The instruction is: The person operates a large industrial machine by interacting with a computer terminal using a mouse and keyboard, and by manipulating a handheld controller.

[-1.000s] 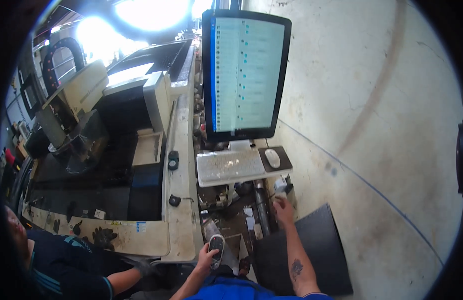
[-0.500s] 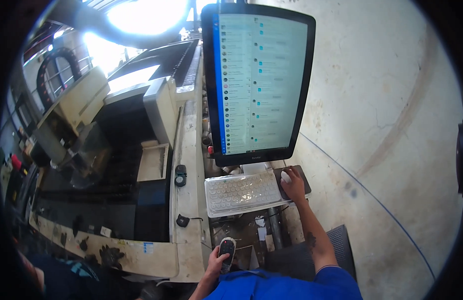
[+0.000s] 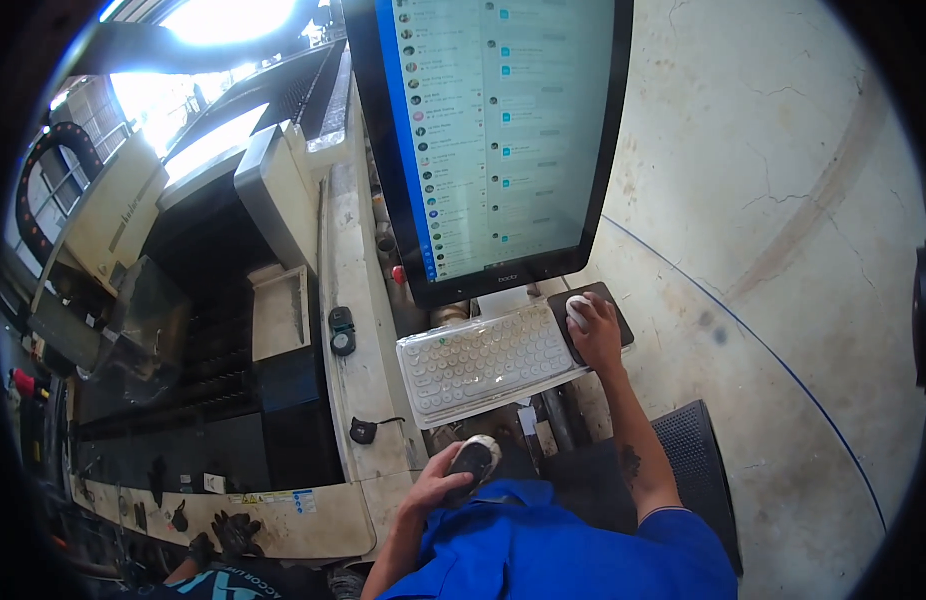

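Observation:
My right hand (image 3: pixel 596 338) is curled over a white computer mouse (image 3: pixel 576 312), which rests on a dark mouse pad (image 3: pixel 615 318). To the left of it lies a white keyboard (image 3: pixel 486 362) with round keys, under a glossy clear cover. Above them stands a large upright monitor (image 3: pixel 503 283) showing a list and a column of messages. My left hand (image 3: pixel 435 488) grips a handheld remote (image 3: pixel 474 462) with a dark face and pale edges, held in front of my blue shirt. My thumb lies across the remote's face.
A large machine with a pale frame (image 3: pixel 353 300) fills the left side. On its ledge sit a dark teal gadget (image 3: pixel 342 331), a black tape measure (image 3: pixel 363 430) and a black glove (image 3: pixel 237 532). A person in a dark shirt (image 3: pixel 233 585) is at lower left. A blue cable (image 3: pixel 783 365) crosses the floor.
The view has shifted, so the monitor sits higher and the keyboard looks larger. The remote in my left hand has tilted. My right hand stays on the mouse. More of the other person shows.

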A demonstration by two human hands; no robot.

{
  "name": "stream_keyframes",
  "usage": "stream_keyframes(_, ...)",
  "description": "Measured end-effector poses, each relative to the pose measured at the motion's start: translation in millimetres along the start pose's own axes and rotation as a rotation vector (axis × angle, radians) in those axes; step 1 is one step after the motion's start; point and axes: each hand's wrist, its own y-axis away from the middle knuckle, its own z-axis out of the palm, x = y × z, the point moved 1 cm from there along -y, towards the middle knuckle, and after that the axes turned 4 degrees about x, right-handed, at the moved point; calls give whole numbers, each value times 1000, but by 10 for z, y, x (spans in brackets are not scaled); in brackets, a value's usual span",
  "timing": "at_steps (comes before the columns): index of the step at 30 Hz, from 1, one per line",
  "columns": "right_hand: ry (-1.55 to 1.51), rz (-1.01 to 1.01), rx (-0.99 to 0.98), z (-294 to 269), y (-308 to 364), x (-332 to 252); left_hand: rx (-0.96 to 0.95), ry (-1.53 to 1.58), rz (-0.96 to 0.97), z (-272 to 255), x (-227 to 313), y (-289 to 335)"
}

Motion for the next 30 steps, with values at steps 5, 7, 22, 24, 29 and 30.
stream_keyframes(5, -9, 19, -3, 10, -9, 5, -133, -34, -18, 156, -121, -140)
stream_keyframes(7, -19, 9, -16, 5, -40, 12, -221, -72, -56, 193, -112, -165)
stream_keyframes(22, -15, 13, -41, 6, -36, 0, -181, -32, -56, 73, -101, -345)
stream_keyframes(24, -23, 12, -38, 1, -36, 6, -203, -71, -58, 65, -54, -361)
stream_keyframes(29, -25, 7, -36, -13, -37, -1, -202, -79, -72, 44, -121, -384)
stream_keyframes(30, -19, -2, -34, -22, -37, -3, -197, -78, -86, 59, -97, -390)
